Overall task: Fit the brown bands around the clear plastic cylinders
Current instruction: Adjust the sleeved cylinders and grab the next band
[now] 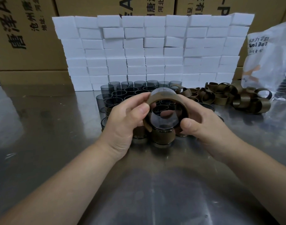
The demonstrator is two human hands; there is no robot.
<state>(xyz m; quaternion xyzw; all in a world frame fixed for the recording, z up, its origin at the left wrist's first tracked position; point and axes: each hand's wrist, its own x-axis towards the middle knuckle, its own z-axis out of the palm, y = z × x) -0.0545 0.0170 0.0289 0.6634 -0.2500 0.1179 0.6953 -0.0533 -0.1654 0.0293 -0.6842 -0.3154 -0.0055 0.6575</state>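
While both hands, left hand [122, 125] and right hand [202, 127], grasp the banded cylinder [165, 95], the band's [147, 125] loose near end could spring off.

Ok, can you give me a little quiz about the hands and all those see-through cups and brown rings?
1. True or false: the loose brown bands lie left of the empty cylinders on the table.
2. What is stacked behind the empty cylinders? A) white blocks B) red bricks C) books
3. Fill the gap: the held cylinder, with a brown band partly round it, is gripped by ____ hands.
Key: 1 false, they lie to the right. 2 A. 3 both, the left hand and the right hand.
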